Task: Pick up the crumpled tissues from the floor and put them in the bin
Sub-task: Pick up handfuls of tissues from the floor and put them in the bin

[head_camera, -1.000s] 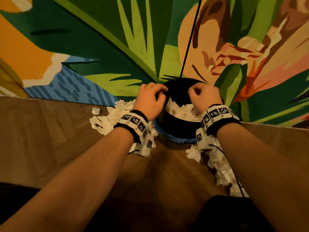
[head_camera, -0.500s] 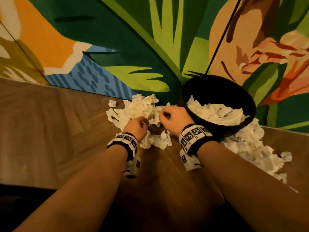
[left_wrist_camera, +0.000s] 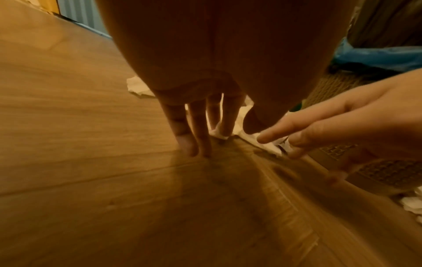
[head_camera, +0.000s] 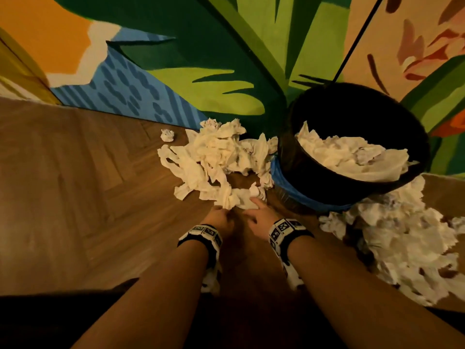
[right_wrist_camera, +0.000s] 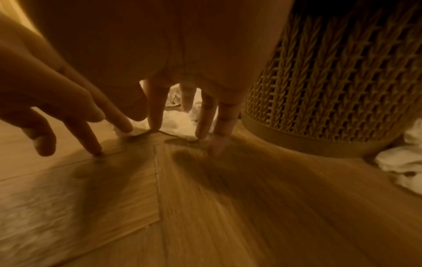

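- Both hands have dropped from the bin to the floor: left hand (head_camera: 221, 220) and right hand (head_camera: 261, 217) sit side by side with fingers spread straight, gripping nothing.
- Left fingertips (left_wrist_camera: 194, 146) press the wooden floor (head_camera: 88, 197) at the near edge of the crumpled tissues (head_camera: 219, 157); half a second ago both hands were bunched in that heap.
- Right fingers (right_wrist_camera: 157, 115) touch the nearest tissue.
- Just right of the right hand stands the bin (head_camera: 327, 182), tissues inside; another heap (head_camera: 402, 243) lies further right.
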